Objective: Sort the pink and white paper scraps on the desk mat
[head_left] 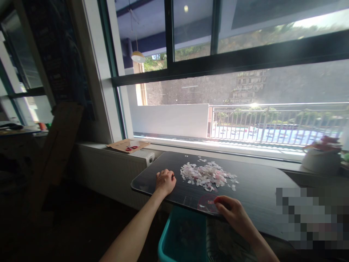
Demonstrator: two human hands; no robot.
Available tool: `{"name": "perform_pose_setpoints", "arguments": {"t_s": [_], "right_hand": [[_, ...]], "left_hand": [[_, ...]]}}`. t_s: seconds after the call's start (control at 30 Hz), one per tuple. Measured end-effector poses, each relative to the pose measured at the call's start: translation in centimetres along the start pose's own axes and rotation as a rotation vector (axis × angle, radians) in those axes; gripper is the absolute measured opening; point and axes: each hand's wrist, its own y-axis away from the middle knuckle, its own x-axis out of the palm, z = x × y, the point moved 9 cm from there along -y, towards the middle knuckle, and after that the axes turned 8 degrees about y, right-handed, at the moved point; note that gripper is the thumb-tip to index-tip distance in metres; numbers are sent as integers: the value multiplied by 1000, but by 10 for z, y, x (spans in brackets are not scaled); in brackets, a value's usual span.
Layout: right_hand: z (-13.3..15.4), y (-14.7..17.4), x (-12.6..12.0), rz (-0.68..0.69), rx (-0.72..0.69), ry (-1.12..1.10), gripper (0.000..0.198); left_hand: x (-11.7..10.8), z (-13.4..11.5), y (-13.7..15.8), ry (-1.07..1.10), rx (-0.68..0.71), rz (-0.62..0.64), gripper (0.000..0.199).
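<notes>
Small torn or cut paper scraps (205,174), white with some pink, lie in a loose heap on the dark table (256,189). To the left of the heap, my left hand (165,181) rests on the tabletop with its fingers curled in; whatever is under them is hidden. Near the front edge, my right hand (230,209) has thumb and fingers brought together over a red round outline (203,199) on the table. A few pale bits lie inside that outline by the fingertips. Anything pinched there is too small to make out.
Below the table's front edge stands a teal plastic bin (166,233). Red-handled scissors (131,148) lie on a brown paper envelope (117,145) on the sill, above a radiator (141,154). A potted plant (321,156) stands at the right by the window.
</notes>
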Motion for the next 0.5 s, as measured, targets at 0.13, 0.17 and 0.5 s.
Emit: {"name": "perform_pose_setpoints", "arguments": {"t_s": [0.13, 0.17, 0.5], "right_hand": [[-14, -8, -16, -59, 54, -113, 30], [-22, -10, -26, -132, 89, -113, 33], [-41, -14, -51, -315, 112, 156, 36]], "left_hand": [[-1, 0, 0, 2, -2, -1, 17], [0, 0, 0, 0, -2, -2, 17], [2, 2, -1, -6, 17, 0, 18]]}}
